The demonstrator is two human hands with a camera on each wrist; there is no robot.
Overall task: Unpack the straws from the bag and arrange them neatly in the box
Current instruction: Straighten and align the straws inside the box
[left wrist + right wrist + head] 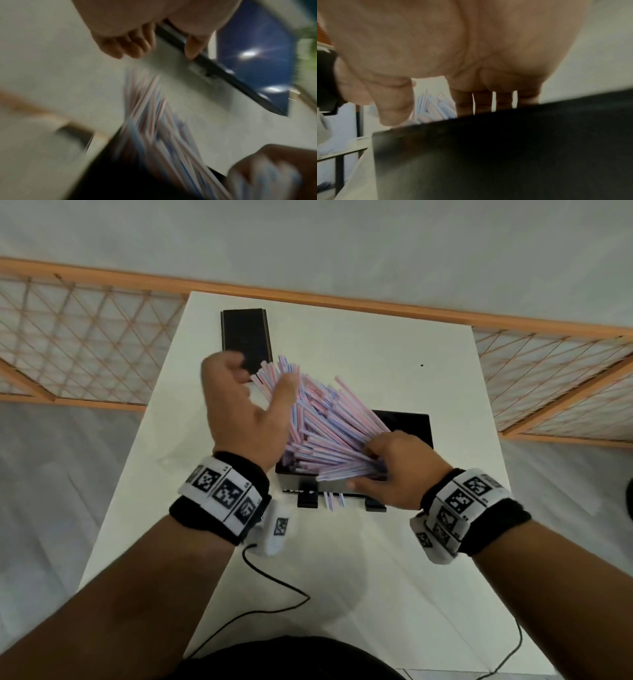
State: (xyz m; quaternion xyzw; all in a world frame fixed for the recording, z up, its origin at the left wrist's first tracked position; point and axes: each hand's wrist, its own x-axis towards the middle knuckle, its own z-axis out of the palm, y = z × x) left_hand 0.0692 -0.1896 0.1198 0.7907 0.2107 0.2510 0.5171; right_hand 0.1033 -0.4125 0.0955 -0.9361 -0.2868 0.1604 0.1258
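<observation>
Showing straws [318,419] fanned over box [416,422], head view only.

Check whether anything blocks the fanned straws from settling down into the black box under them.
Nothing foreign visibly blocks them. The straws already stand fanned in the open black box, the right hand gripping their near ends and the left hand against the far ends. Only their own crisscrossed splay keeps them from lying flat. The black lid lies apart on the table.

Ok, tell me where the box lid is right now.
In the head view the black lid lies flat at the far left of the white table, beyond the left hand, past the fanned straws and apart from the black box.
</observation>
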